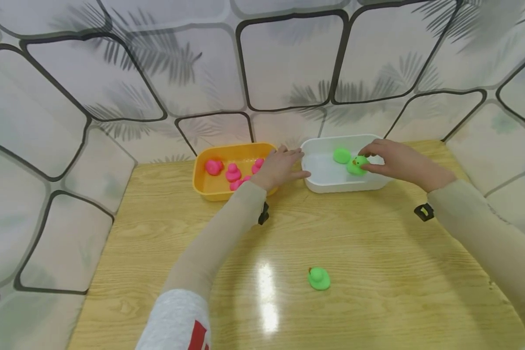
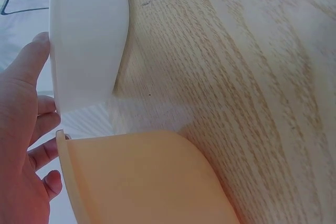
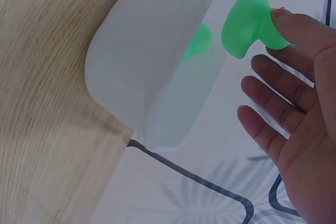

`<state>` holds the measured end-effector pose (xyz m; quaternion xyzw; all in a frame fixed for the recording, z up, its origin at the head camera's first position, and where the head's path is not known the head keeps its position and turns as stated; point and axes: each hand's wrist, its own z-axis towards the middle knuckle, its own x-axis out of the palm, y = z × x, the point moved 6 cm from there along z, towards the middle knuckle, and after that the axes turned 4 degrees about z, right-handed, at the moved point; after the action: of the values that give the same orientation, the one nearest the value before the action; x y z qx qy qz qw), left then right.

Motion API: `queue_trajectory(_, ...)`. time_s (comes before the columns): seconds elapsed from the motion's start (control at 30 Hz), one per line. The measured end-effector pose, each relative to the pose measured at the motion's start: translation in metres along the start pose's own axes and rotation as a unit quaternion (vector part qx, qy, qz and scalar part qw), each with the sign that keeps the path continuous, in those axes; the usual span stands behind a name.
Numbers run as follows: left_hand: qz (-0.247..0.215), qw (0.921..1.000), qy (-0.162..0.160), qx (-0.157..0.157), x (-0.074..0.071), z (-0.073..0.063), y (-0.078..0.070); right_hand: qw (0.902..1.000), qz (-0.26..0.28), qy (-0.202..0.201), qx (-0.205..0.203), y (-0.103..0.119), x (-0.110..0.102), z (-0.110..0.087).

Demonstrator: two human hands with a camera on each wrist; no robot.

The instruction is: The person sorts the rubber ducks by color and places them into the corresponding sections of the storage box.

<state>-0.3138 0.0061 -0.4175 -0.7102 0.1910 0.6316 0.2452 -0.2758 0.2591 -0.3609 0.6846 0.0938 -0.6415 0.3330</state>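
Observation:
Between thumb and index finger, my right hand (image 1: 393,163) pinches a green rubber duck (image 1: 356,167) by its head, above the white bin (image 1: 319,165). In the right wrist view the held duck (image 3: 245,23) hangs over the bin's rim. Another green duck (image 1: 341,155) lies inside that bin. My left hand (image 1: 279,167) is spread over the gap between the white bin and the orange bin (image 1: 214,196). Its thumb touches the white bin's rim (image 2: 54,72) in the left wrist view, and its other fingers are loosely bent by both rims. Several pink ducks (image 1: 233,172) sit in the orange bin.
A green duck (image 1: 319,278) lies on the wooden table (image 1: 157,253), nearer to me than the bins. Behind the bins rises a patterned backdrop (image 1: 288,58), with side panels at left and right.

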Motion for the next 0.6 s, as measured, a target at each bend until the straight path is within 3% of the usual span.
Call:
queue_trajectory(0.27,-0.013,0.9999,-0.005,0.005,-0.001,-0.001,-0.001,0.9998,0.007,0.017,0.011,-0.001,0.007,-0.004)
queue_trajectory(0.6,-0.017,0.9998,-0.01,0.007,-0.001,-0.001,0.001,0.9999,0.007,0.009,-0.009,0.012,0.016,-0.018)
